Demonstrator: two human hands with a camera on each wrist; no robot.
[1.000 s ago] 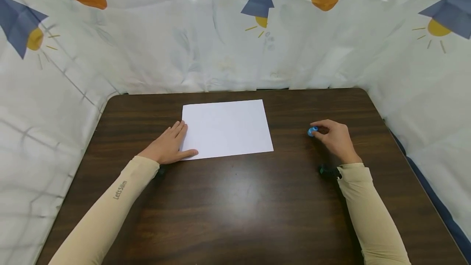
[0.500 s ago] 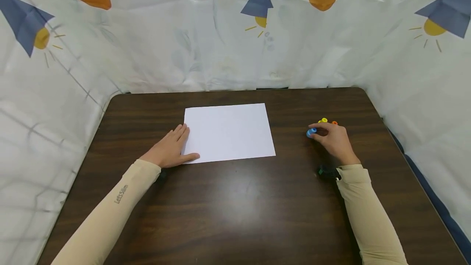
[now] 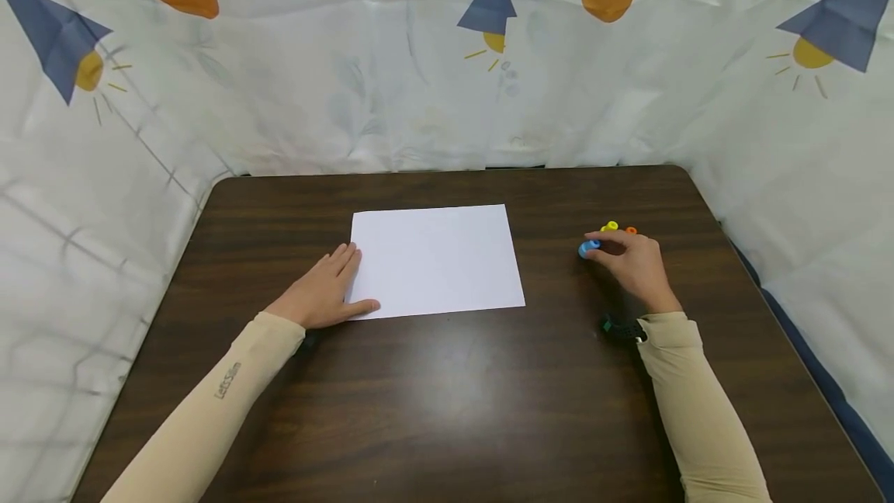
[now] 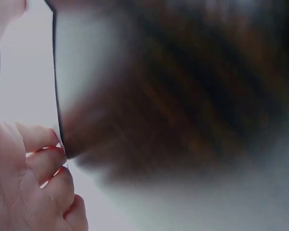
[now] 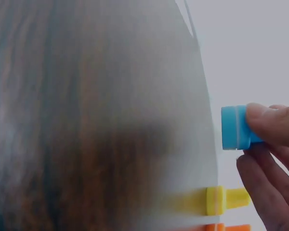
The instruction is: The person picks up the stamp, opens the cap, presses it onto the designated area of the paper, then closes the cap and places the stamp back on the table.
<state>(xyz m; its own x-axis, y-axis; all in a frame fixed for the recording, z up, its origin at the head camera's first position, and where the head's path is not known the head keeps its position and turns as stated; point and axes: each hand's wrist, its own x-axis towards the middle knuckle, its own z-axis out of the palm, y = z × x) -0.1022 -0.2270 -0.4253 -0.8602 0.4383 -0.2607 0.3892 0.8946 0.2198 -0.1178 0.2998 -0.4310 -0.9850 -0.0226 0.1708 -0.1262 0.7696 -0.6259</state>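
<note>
A white sheet of paper [image 3: 440, 261] lies on the dark wooden table [image 3: 447, 410]. My left hand [image 3: 317, 289] rests at its left edge, fingers extended and thumb over the lower left corner; the left wrist view shows its fingertips [image 4: 53, 137] along the paper's edge. Between thumb and fingers, my right hand [image 3: 635, 270] pinches a small blue stamp [image 5: 237, 127], a wide round end with a narrower stem. Close behind that hand are a yellow stamp [image 3: 611, 227] and an orange one [image 3: 631, 230], partly hidden by it; both show below the hand [image 5: 274, 183] in the right wrist view.
White sheeting [image 3: 300, 84] printed with lamps and bulbs hangs behind the table and on both sides. The table's far edge runs a little beyond the paper. Bare tabletop lies between the sheet and the right hand.
The paper and my left hand have slid slightly toward me. The yellow and orange stamps have come into view behind my right hand, which keeps its pinch on the blue stamp.
</note>
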